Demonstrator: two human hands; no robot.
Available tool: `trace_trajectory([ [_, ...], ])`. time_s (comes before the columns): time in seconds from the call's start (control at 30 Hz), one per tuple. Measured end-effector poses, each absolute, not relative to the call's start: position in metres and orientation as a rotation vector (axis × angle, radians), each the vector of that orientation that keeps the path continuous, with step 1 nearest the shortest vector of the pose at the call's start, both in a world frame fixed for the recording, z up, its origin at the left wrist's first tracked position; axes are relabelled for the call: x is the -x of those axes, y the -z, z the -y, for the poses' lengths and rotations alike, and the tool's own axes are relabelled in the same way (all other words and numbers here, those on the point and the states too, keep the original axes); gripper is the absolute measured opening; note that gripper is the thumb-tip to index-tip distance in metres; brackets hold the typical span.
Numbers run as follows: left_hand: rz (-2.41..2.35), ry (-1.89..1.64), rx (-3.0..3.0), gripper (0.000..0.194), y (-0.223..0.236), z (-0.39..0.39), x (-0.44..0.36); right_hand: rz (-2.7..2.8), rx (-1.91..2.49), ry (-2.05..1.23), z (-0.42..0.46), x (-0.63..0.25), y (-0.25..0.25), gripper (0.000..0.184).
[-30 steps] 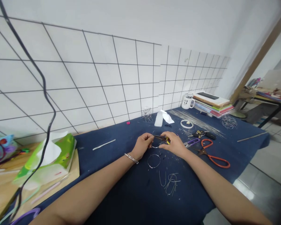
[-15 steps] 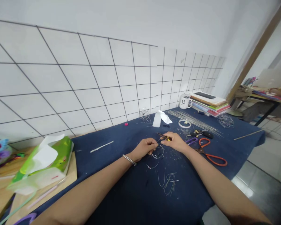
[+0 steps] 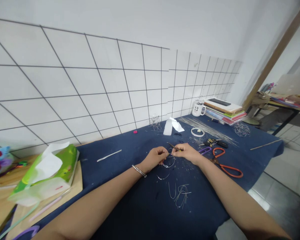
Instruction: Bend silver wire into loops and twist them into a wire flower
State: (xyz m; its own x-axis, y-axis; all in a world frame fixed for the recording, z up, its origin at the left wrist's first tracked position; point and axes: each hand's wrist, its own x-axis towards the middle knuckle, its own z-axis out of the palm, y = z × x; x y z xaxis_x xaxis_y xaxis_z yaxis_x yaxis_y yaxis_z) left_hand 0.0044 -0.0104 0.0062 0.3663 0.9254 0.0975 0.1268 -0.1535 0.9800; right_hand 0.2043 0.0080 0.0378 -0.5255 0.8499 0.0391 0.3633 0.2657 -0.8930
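Between thumb and finger my left hand [image 3: 156,156] pinches a thin wire loop [image 3: 174,161], which hangs below the fingertips and carries a few small beads. My right hand [image 3: 186,153] is closed around a pair of pliers [image 3: 173,146], their dark jaws pointing up and left; a bit of yellow handle shows. Its thumb and finger meet the wire close to my left fingertips; the exact contact is too small to make out. Below the hands lies a curved wire with small beads [image 3: 162,178]. Several bent wire pieces [image 3: 181,196] lie nearer me on the dark blue cloth [image 3: 137,206].
Orange-handled cutters [image 3: 227,169], purple-handled scissors [image 3: 205,151] and black-handled pliers [image 3: 216,142] lie to the right. Behind are a wire coil [image 3: 197,132], long straight wires [image 3: 207,130], a white mug [image 3: 198,108] and stacked books [image 3: 222,111]. A green tissue pack [image 3: 70,160] sits at left.
My right hand has moved slightly left, its fingertips now closer to my left hand and the wire. The pliers have turned a little in its grip. My left hand stays nearly in place.
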Motion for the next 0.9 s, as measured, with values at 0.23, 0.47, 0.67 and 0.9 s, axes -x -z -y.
trace_trajectory([
  [0.23, -1.107, -0.968, -1.677, 0.021, -0.001, 0.009, -0.006, 1.908, 1.099, -1.344, -0.008, -0.202, -0.032, 0.022],
  [0.47, -1.045, -0.935, -1.642, 0.023, -0.005, 0.01, -0.005, 1.947, 1.099, -1.183, -0.009, -0.201, -0.032, 0.019],
  [0.67, -1.02, -0.945, -1.574, 0.023, -0.008, 0.012, -0.006, 1.966, 1.112, -1.16, -0.01, -0.2, -0.03, 0.02],
  [0.9, -1.068, -0.956, -1.615, 0.019, -0.005, 0.011, -0.007, 1.914, 1.101, -1.223, -0.008, -0.197, -0.026, 0.019],
])
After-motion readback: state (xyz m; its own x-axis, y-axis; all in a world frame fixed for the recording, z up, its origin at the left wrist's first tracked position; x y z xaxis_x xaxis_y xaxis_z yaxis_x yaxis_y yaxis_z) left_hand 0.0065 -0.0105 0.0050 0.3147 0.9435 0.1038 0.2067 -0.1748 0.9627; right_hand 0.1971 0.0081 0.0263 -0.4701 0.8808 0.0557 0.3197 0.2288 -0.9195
